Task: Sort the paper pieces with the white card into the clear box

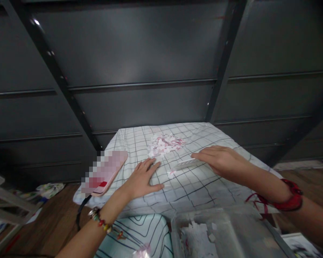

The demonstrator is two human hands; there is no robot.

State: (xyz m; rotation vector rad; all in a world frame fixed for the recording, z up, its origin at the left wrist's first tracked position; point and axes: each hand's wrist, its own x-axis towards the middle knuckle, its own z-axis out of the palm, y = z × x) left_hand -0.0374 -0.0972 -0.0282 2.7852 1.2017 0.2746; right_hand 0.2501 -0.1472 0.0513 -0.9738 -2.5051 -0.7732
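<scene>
On the checked white cloth (pixel 196 134), my left hand (pixel 144 179) lies with its fingers spread, holding nothing. My right hand (pixel 218 159) is closed on one end of a thin white strip (pixel 187 164), which has slanted marks along it; its exact kind is unclear. A few small paper scraps (pixel 171 173) lie beside the strip's left end, between my two hands. Beyond my left fingertips is a pile of white and pinkish-red paper scraps (pixel 167 143).
A pink-edged phone (pixel 115 179) with a black cable (pixel 79 211) lies at the cloth's left edge. A translucent plastic bin (pixel 231 222) holding white paper pieces stands near me, beside a pale green patterned cushion-like surface (pixel 150 229). Dark metal panels (pixel 140 50) rise behind.
</scene>
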